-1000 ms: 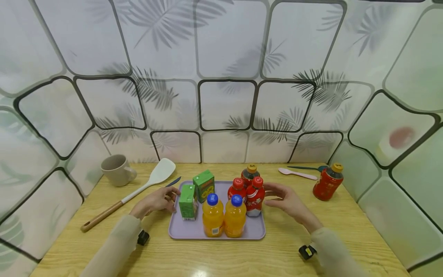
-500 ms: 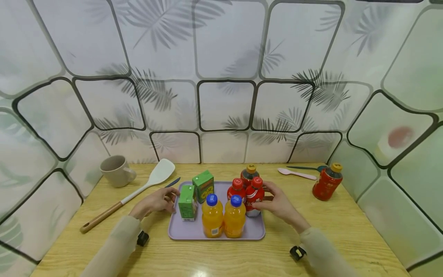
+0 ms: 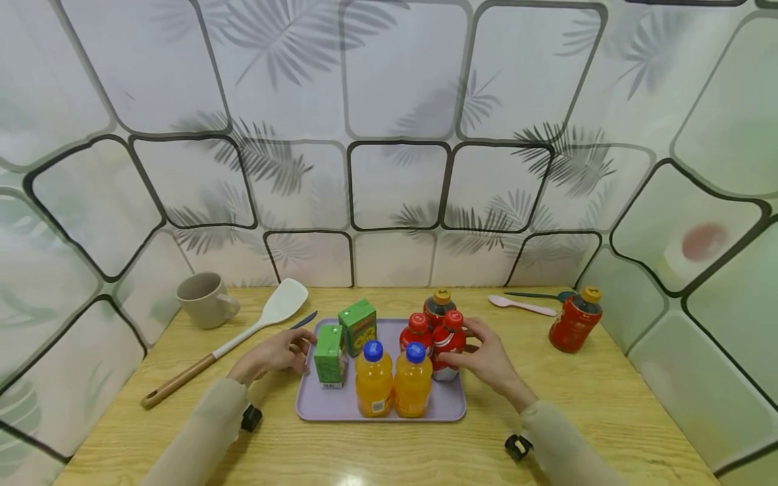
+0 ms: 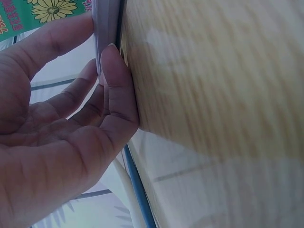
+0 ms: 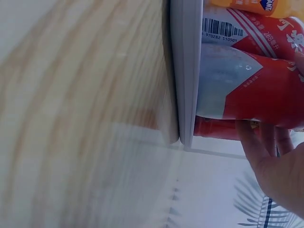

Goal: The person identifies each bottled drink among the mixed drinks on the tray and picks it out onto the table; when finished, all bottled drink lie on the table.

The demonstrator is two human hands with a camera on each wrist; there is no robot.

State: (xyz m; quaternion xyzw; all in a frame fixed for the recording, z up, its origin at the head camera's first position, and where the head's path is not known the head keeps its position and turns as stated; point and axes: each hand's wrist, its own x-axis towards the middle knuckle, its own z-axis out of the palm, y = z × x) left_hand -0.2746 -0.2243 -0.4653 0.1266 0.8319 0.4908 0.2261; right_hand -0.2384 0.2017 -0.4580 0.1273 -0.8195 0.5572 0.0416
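Note:
On the lavender tray (image 3: pixel 328 407) stand two green drink cartons, two orange juice bottles with blue caps, and several red-labelled bottles. My right hand (image 3: pixel 489 361) grips the front right red-capped bottle (image 3: pixel 448 341), thumb on its front and fingers around its far side. In the right wrist view, that bottle (image 5: pixel 247 85) stands by the tray's rim. My left hand (image 3: pixel 276 354) holds the tray's left rim, beside the nearer green carton (image 3: pixel 329 358). Curled fingers (image 4: pixel 116 90) meet the tray edge in the left wrist view.
A grey mug (image 3: pixel 203 304), a wooden-handled white spatula (image 3: pixel 282 300) and a blue utensil (image 3: pixel 304 319) lie to the left. Back right are a pink spoon (image 3: pixel 523 304), a dark green spoon (image 3: pixel 541 294) and a red-labelled bottle with a yellow cap (image 3: pixel 574 324). A patterned curtain surrounds the table.
My right hand has moved left from beside the red-capped bottle and taken hold of it, with the thumb now across its front. The left hand stays at the tray's rim.

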